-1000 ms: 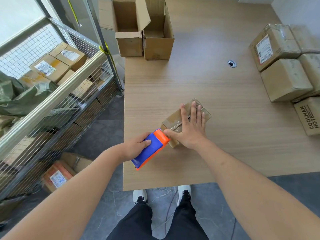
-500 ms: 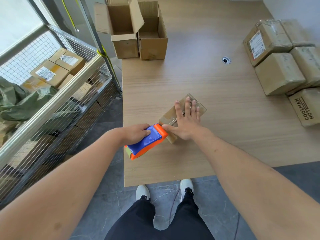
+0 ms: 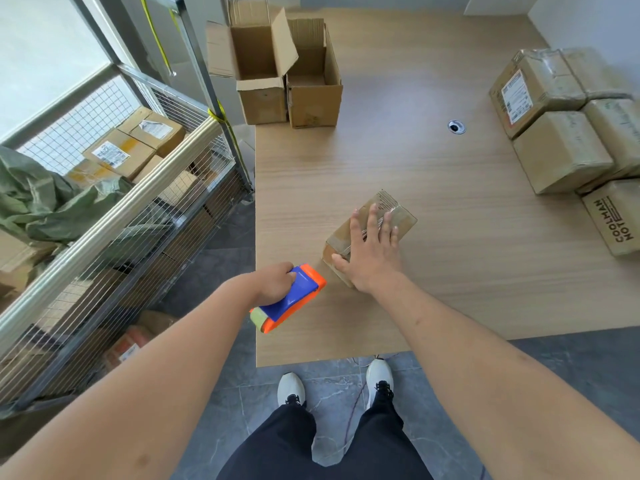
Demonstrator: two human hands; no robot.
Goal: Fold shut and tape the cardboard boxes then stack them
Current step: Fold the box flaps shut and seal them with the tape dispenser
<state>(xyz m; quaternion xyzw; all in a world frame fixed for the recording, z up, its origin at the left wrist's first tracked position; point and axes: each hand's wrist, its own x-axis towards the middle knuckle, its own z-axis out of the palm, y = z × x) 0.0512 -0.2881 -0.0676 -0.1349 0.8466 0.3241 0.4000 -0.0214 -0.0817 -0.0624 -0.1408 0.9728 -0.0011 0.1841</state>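
A person stood at the near edge of a wooden worktop (image 3: pixel 398 161), seen from above through a head-worn camera. The right hand (image 3: pixel 370 251) lay flat and open, fingers spread, pressing down on a small closed cardboard box (image 3: pixel 398 216) near the worktop's front, apparently to keep its flaps shut and stop it sliding. The left hand (image 3: pixel 277 282) was wrapped around a blue and orange tape dispenser (image 3: pixel 291 299), held just beside the box's near-left corner, its orange front end pointing at the box but apart from it. Clear tape seemed to run along the box top, though glare made this uncertain. Two open, untaped boxes (image 3: pixel 287 74) waited at the worktop's far left corner, flaps up. Taped parcels (image 3: pixel 561 133) sat stacked at the right edge, probably the finished pile. A wire cage (image 3: pixel 121 188) of parcels stood to the left.
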